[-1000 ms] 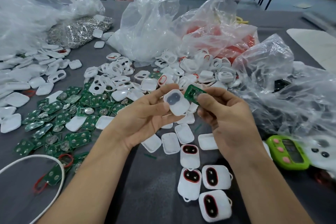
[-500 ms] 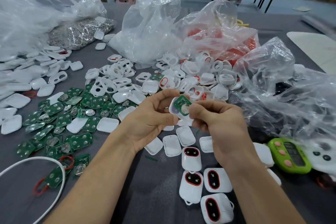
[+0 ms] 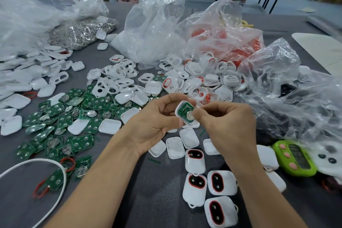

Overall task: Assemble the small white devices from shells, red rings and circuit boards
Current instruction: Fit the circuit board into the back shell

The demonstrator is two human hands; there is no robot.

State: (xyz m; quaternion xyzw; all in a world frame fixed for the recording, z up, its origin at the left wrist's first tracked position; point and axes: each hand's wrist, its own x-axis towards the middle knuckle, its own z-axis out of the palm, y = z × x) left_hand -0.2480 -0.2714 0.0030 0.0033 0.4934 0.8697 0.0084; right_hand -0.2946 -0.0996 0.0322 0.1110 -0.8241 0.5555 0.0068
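My left hand [image 3: 157, 118] grips a white shell [image 3: 179, 112] above the middle of the table. A green circuit board [image 3: 185, 110] with a silver coin cell lies inside that shell. My right hand [image 3: 227, 126] presses on the board's right edge with thumb and fingertip. Several finished white devices with red rings [image 3: 195, 161] lie in front of my hands. A heap of loose green boards [image 3: 70, 116] covers the table to the left. Open white shells [image 3: 118, 79] are piled behind my hands.
Clear plastic bags [image 3: 153, 29] stand at the back, one holding red rings [image 3: 227, 42]. White back covers [image 3: 18, 87] spread at the far left. A green timer [image 3: 294, 157] lies at the right. A white cable [image 3: 61, 187] curves at the near left.
The right hand has brought the green board from beside the shell into it. Both hands have drawn together and the board now sits in the shell.
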